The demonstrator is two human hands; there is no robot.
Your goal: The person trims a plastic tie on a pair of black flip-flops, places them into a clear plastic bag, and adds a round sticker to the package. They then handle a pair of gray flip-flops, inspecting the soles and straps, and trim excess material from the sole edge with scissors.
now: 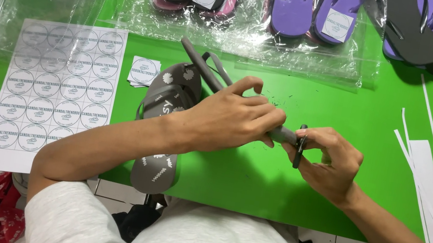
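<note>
Grey rubber flip-flop [217,83] is held edge-up over the green surface [254,175], so its sole faces sideways. Left hand [234,120] is curled round the mid part w/ thumb on top, which steadies it. Right hand [331,162] is closed near the sandal's end, fingers pinching a small dark tool [300,147] against it; can't tell what kind of tool it is. A second grey flip-flop w/ white pattern [164,130] lies flat just under the left forearm, toe hanging past the near edge, close enough to pair up. Sticker sheet [55,96] of round labels sits at left, a small stack of cut labels [144,71] beside it, both within reach. Bagged pairs [312,14] in clear plastic line the far side. White paper strips [426,176] lie to the right, well apart from the hands.
</note>
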